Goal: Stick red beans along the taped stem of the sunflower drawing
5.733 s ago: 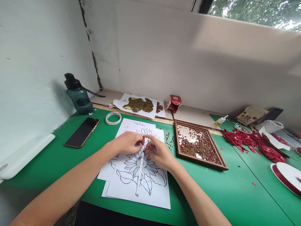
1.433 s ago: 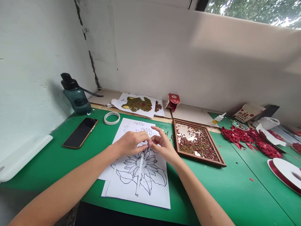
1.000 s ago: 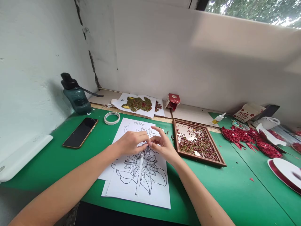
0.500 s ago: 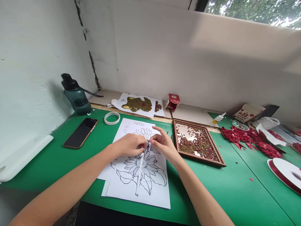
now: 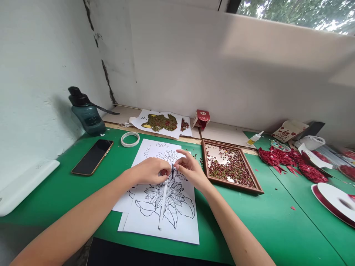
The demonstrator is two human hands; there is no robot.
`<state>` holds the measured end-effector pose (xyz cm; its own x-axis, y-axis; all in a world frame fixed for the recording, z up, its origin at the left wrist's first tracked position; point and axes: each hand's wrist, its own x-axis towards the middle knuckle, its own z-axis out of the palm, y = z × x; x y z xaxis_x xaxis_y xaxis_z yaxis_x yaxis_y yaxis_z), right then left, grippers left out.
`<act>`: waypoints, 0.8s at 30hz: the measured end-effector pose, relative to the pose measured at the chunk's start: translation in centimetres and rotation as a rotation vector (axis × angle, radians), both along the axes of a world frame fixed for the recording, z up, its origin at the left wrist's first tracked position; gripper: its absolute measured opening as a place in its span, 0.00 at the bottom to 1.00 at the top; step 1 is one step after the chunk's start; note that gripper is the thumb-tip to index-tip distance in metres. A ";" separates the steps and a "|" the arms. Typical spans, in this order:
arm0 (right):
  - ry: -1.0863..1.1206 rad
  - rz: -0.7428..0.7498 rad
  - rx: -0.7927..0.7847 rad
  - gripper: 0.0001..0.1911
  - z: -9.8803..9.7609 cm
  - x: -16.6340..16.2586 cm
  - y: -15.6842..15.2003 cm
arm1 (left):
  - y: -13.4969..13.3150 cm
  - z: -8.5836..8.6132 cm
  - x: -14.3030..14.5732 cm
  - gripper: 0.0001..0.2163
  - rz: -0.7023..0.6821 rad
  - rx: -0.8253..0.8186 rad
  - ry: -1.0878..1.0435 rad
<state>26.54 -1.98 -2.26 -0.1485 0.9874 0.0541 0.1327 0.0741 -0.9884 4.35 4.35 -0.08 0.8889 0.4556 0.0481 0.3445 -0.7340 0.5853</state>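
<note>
Over the sunflower line drawing (image 5: 177, 232), my left hand (image 5: 151, 170) is closed with its fingertips pinched. A narrow white strip of tape (image 5: 164, 197) hangs down from it across the lower flower. Close beside it, my right hand (image 5: 191, 170) has thumb and a finger pinched together, with another finger raised. Whatever lies between the right fingertips is too small to make out. More drawing sheets (image 5: 122, 204) lie under the top one. A white roll of tape (image 5: 130, 139) rests beyond my left hand.
To the right is a brown-framed tray (image 5: 259, 186) of red and green beans. A phone (image 5: 93, 157) and a dark bottle (image 5: 88, 114) are on the left. Behind stand a bean picture (image 5: 161, 123), a red box (image 5: 202, 119) and a glue bottle (image 5: 254, 138). A ribbon spool (image 5: 332, 201) lies far right.
The whole view has shifted slightly, so things appear a little further left. My hands keep nearly the same pose over the drawing, and the strip still hangs from the left one.
</note>
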 end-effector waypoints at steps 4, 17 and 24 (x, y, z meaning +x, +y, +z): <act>-0.032 -0.003 0.001 0.28 0.1 -0.1 0.0 | 0.0 0.2 0.0 0.04 -0.006 -0.015 0.010; -0.091 -0.024 0.001 0.28 0.6 -0.3 -0.1 | 0.1 0.1 -0.1 0.07 0.002 -0.044 0.014; -0.170 -0.042 0.038 0.26 0.6 -0.2 -0.1 | 0.1 0.1 -0.1 0.06 0.006 -0.072 0.020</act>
<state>26.31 -2.04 -1.63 -0.1174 0.9907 0.0691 0.3013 0.1018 -0.9481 4.26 4.44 0.02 0.8865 0.4627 -0.0023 0.3609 -0.6884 0.6292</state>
